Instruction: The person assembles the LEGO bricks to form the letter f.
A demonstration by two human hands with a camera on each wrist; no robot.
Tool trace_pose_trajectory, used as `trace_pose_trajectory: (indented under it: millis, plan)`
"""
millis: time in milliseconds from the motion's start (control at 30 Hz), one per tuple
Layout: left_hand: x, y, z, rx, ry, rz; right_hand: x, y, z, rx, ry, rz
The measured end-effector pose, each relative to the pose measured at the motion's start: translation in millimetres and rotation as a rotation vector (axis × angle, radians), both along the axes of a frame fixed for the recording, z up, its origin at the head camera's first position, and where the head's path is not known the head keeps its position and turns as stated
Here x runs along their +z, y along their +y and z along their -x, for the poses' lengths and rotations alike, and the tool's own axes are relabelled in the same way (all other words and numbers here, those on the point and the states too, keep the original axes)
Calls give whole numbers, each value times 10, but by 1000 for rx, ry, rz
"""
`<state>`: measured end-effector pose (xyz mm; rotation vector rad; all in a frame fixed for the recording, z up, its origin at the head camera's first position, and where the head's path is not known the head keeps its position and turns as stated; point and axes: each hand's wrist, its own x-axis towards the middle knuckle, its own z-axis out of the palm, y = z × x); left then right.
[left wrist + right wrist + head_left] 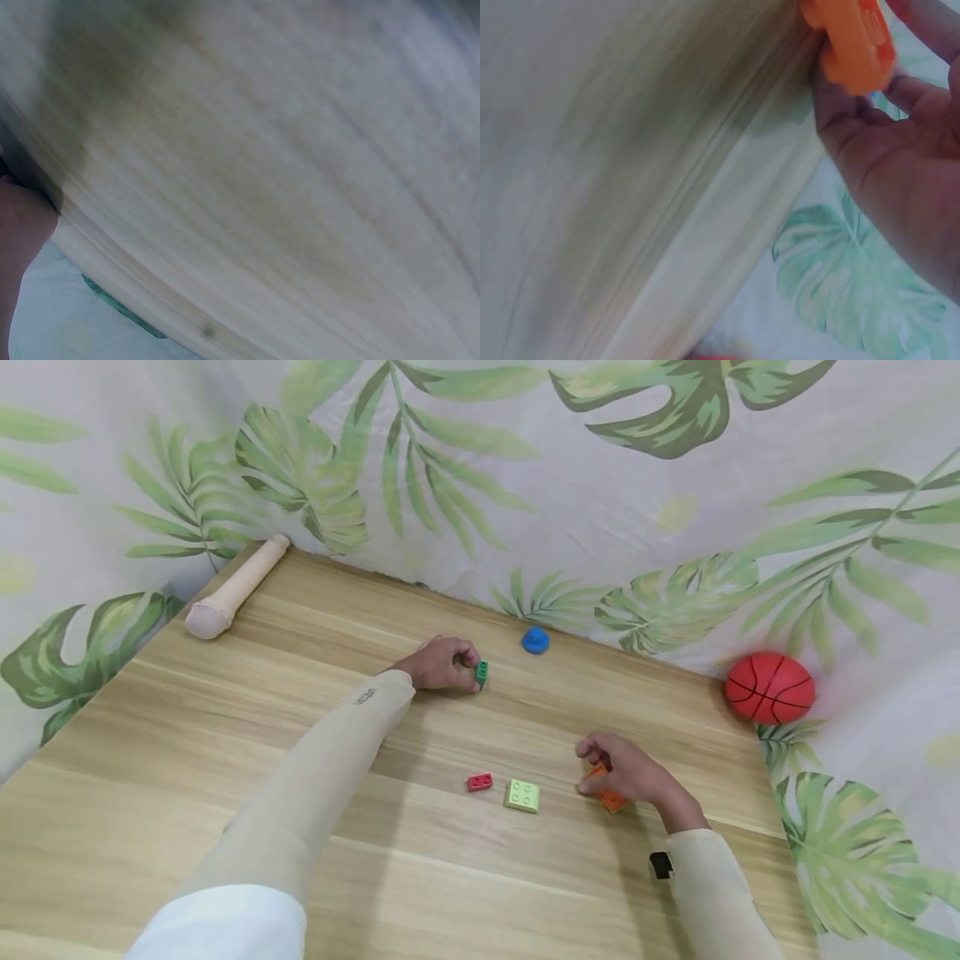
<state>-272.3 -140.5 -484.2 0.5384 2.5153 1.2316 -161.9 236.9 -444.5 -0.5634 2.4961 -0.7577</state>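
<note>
In the head view my left hand (442,664) pinches a small green toy brick (482,672) between thumb and fingers over the far middle of the table. Only a bit of that hand shows at the left edge of the left wrist view, with no brick visible there. My right hand (626,768) holds an orange toy brick (613,800), partly covered by the fingers. The right wrist view shows the orange brick (859,49) between the thumb and fingers. A red brick (480,782) and a light green brick (522,796) lie studs up, left of the right hand.
A blue round object (536,641) sits near the table's back edge. The red ball (769,687) rests at the back right corner. Along the back left edge lies a pale microphone-shaped object (236,589). Leaf-patterned cloth (480,485) hangs behind the wooden table (435,877).
</note>
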Motion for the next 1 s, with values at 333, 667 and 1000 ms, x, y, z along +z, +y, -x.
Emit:
trace_pose_trajectory:
  millis: [333, 667, 1000]
  plan:
    - [-7, -4, 12, 6, -11, 1, 115, 469, -195, -201, 21, -233]
    - [4, -14, 3, 14, -12, 8, 183, 708, -253, -198, -23, -254]
    - [-21, 10, 2, 14, -16, -7, 18, 452, -164, -260, 128, -202]
